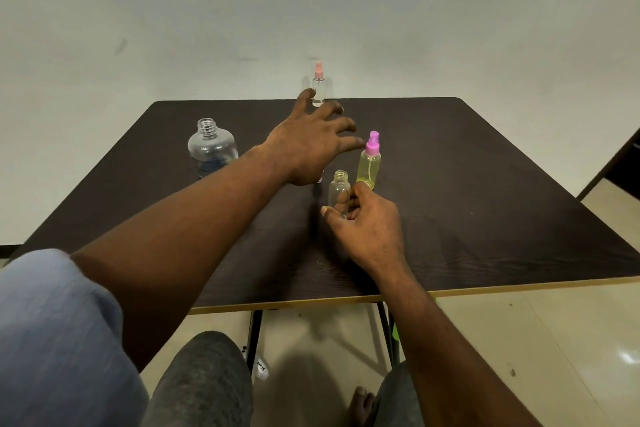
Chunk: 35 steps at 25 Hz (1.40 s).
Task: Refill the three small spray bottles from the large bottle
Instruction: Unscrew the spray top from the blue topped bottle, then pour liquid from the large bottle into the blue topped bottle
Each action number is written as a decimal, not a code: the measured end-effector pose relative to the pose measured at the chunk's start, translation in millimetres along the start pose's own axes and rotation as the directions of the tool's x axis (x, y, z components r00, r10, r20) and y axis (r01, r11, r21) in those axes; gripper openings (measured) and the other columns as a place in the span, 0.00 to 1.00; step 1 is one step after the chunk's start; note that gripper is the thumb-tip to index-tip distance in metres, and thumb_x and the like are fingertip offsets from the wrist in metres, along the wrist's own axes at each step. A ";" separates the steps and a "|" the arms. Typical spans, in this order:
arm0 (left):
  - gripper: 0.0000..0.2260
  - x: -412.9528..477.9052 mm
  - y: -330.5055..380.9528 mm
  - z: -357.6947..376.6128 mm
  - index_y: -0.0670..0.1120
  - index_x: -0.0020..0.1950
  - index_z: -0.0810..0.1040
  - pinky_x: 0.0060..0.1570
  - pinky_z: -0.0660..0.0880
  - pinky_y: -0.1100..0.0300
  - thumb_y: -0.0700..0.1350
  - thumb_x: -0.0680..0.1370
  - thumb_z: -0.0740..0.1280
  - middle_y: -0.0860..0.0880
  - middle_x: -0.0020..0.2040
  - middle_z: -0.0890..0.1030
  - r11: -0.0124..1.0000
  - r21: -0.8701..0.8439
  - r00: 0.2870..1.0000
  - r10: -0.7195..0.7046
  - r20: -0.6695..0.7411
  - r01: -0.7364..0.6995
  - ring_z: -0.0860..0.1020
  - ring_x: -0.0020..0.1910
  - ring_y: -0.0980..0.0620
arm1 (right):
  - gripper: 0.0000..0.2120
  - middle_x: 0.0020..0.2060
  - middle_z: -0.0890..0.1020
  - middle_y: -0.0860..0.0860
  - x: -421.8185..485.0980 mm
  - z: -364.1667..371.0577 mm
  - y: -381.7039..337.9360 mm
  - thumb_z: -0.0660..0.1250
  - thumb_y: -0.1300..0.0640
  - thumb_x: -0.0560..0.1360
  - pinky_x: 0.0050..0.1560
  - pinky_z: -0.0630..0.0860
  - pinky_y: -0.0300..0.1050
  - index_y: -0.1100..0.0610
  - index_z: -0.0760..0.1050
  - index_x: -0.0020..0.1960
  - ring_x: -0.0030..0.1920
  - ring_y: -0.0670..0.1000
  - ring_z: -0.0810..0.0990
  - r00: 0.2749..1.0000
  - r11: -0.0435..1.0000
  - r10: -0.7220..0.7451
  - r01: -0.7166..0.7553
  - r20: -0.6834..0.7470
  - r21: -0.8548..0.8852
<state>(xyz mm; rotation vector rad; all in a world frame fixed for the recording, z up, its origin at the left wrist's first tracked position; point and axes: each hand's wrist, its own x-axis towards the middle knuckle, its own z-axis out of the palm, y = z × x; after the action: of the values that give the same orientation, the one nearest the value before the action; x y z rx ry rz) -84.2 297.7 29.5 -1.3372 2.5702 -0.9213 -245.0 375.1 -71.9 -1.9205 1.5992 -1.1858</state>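
Note:
The large clear bottle (212,149) stands uncapped at the left of the dark table (485,204). A clear spray bottle with a pink top (318,87) stands at the far edge. My left hand (311,146) hovers with fingers spread, stretched toward it, holding nothing. A yellow-green spray bottle with a purple top (370,163) stands near the middle. Beside it is a small clear bottle without a cap (339,189); the fingers of my right hand (367,225) curl around its lower part.
The table's near edge (311,303) runs above my knees. A pale wall rises behind the table. Tiled floor (554,340) shows on the right, with a dark doorway at the far right.

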 end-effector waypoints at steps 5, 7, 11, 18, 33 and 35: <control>0.42 -43.3 1.5 2.7 0.57 0.81 0.61 0.78 0.44 0.32 0.49 0.71 0.77 0.50 0.84 0.57 0.991 -0.063 0.989 -0.120 -0.091 0.115 0.50 0.83 0.42 | 0.14 0.37 0.82 0.42 -2.0 -0.6 -3.1 0.72 0.39 0.68 0.40 0.83 0.51 0.45 0.72 0.41 0.37 0.42 0.81 1.000 1.000 -0.010 0.010 0.014 -0.011; 0.37 -60.1 5.9 3.1 0.53 0.78 0.67 0.78 0.46 0.34 0.48 0.71 0.76 0.49 0.83 0.58 0.986 -0.067 0.980 -0.159 -0.122 0.152 0.52 0.83 0.42 | 0.14 0.36 0.82 0.41 -2.8 -0.9 -4.3 0.72 0.39 0.68 0.40 0.82 0.50 0.46 0.72 0.41 0.36 0.41 0.80 1.000 1.000 -0.012 0.013 0.010 -0.018; 0.23 -95.0 26.9 8.8 0.48 0.66 0.77 0.72 0.61 0.43 0.46 0.72 0.73 0.47 0.71 0.74 0.941 -0.243 0.874 -0.314 -0.372 0.235 0.68 0.72 0.43 | 0.13 0.37 0.82 0.41 -3.7 -1.2 -5.3 0.76 0.42 0.69 0.43 0.83 0.51 0.46 0.73 0.42 0.37 0.41 0.81 0.999 0.999 -0.021 0.023 0.036 -0.040; 0.10 -145.9 51.6 32.5 0.49 0.59 0.83 0.53 0.77 0.55 0.41 0.79 0.70 0.51 0.55 0.81 0.582 -0.728 0.854 -0.520 0.010 0.362 0.78 0.54 0.51 | 0.17 0.38 0.83 0.40 -12.3 21.0 -33.5 0.79 0.39 0.69 0.43 0.83 0.49 0.45 0.74 0.44 0.38 0.39 0.82 0.988 0.994 -0.037 0.051 0.152 -0.092; 0.41 -163.8 13.7 66.0 0.54 0.74 0.67 0.61 0.76 0.54 0.66 0.67 0.79 0.51 0.68 0.77 -0.072 -0.878 0.455 -0.834 0.314 0.473 0.78 0.64 0.52 | 0.18 0.41 0.76 0.34 -6.7 41.1 -47.6 0.73 0.31 0.70 0.35 0.63 0.36 0.42 0.71 0.47 0.41 0.37 0.74 0.981 0.972 -0.110 0.140 0.162 -0.187; 0.36 -159.2 11.7 68.8 0.53 0.72 0.69 0.59 0.77 0.55 0.66 0.70 0.77 0.51 0.66 0.80 -0.053 -0.881 0.447 -0.846 0.289 0.470 0.80 0.63 0.50 | 0.18 0.40 0.75 0.34 -6.8 41.9 -46.1 0.73 0.32 0.70 0.35 0.65 0.36 0.41 0.71 0.47 0.39 0.36 0.74 0.981 0.976 -0.114 0.140 0.160 -0.169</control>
<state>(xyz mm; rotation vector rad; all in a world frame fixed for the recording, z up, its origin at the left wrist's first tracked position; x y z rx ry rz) 28.6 393.6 -61.5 -3.2994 2.4813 0.6945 -183.6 385.2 -64.7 -2.1989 1.5703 -0.9459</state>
